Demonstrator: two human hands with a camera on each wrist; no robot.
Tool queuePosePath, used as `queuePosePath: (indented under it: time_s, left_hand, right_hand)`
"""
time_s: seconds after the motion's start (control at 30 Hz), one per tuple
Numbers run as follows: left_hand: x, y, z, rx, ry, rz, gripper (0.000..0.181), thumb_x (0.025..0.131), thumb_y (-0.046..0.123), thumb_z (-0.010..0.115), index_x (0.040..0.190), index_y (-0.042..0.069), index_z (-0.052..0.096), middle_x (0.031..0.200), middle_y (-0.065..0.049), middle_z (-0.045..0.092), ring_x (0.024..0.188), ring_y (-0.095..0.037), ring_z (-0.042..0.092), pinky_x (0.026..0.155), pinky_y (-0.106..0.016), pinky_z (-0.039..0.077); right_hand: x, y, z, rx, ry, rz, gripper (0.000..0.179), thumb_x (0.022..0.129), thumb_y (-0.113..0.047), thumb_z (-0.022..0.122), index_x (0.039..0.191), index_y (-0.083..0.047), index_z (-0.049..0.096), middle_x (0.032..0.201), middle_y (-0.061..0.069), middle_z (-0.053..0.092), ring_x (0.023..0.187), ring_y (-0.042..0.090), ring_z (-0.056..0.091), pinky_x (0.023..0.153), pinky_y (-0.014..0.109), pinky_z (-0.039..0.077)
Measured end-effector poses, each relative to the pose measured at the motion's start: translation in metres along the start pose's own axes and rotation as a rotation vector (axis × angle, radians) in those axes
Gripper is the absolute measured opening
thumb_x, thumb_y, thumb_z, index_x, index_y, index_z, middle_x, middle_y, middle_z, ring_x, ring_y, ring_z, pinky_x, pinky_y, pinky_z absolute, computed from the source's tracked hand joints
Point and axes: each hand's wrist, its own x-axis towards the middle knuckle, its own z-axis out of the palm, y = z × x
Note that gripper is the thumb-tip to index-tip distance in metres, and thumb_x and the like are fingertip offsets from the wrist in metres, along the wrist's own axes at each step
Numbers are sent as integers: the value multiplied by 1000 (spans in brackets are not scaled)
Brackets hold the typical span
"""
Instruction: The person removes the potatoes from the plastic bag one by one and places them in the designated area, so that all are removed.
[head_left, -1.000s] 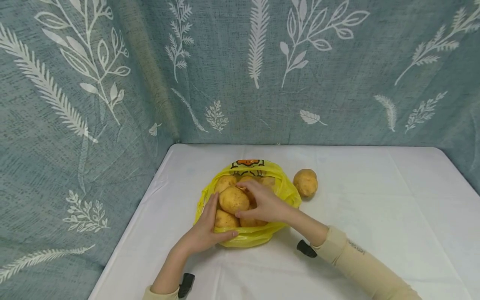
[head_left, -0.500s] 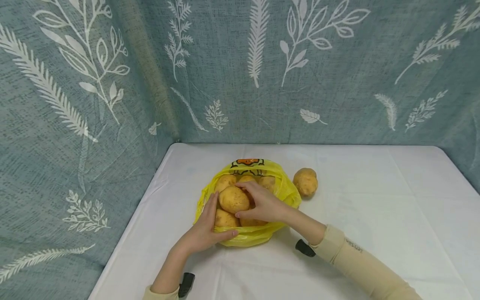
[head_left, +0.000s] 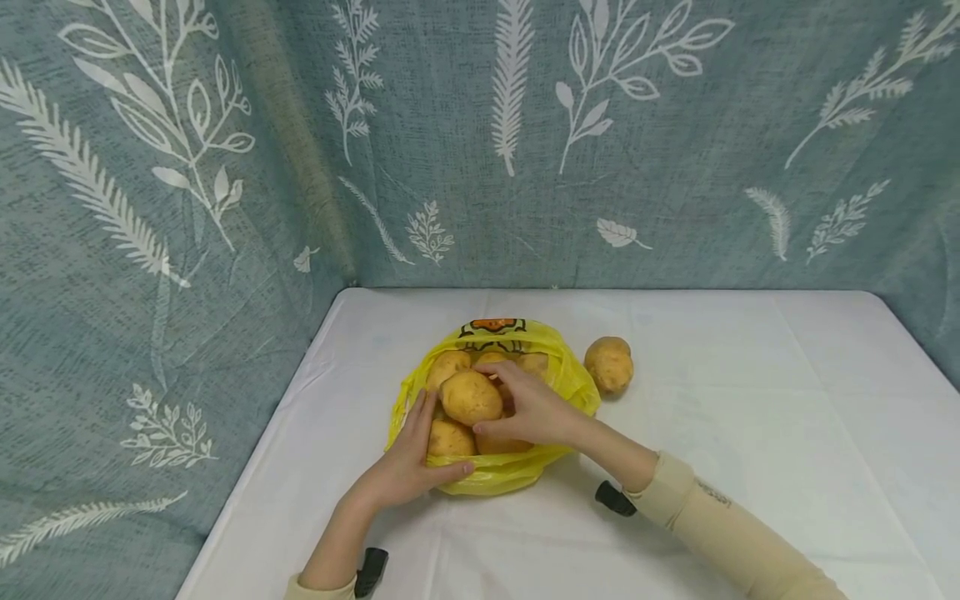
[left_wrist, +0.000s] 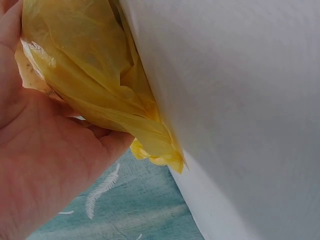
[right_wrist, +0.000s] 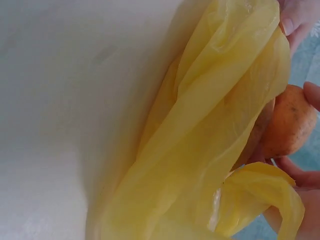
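In the head view a yellow plastic bag (head_left: 495, 479) lies with its mouth open, several potatoes inside. My right hand (head_left: 528, 408) reaches over the bag and holds the topmost potato (head_left: 471, 397) between thumb and fingers. The right wrist view shows this potato (right_wrist: 290, 122) past the bag's edge, with fingertips at its side. My left hand (head_left: 405, 462) rests along the bag's left front rim, its fingers straight and its thumb spread toward the front. Seen from the left wrist, the plastic (left_wrist: 95, 75) partly covers the left fingers.
One lumpy potato (head_left: 610, 367) lies outside the bag, just to its right. A white cloth (head_left: 750, 417) covers the table. Blue-green curtains (head_left: 450, 125) with white leaf prints hang behind and to the left.
The potato in my right hand has shifted very slightly to the right. My left hand and the bag stay almost where they were.
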Motion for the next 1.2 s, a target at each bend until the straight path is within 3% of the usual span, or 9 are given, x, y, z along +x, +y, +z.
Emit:
queuePosePath:
  time_s: [0.33,0.73,1.2]
  left_hand:
    - [-1,2,0,8,-12,-3,111,86,52,70,157,10,-5,160,-15,-18,145,-42,-4,110,-66,11]
    - [-2,4,-1,19,-9,2,110,87,51,70,157,9,-4,160,-16,-18,145,-42,-5,110,-65,11]
    - [-3,6,-1,17,-9,4,109,87,50,70,157,10,-3,160,-15,-17,145,-43,-6,110,-66,11]
  right_hand:
    - [-9,4,-11,15,42,52,77,84,-33,78,147,-11,39,138,8,48,119,23,50,94,40,47]
    - [-22,11,-31,133,127,128,76,84,-25,79,148,-12,38,144,9,44,122,28,53,91,33,51]
    - [-37,23,-53,185,267,129,75,84,-20,79,146,-8,39,145,12,41,128,30,45,97,42,48]
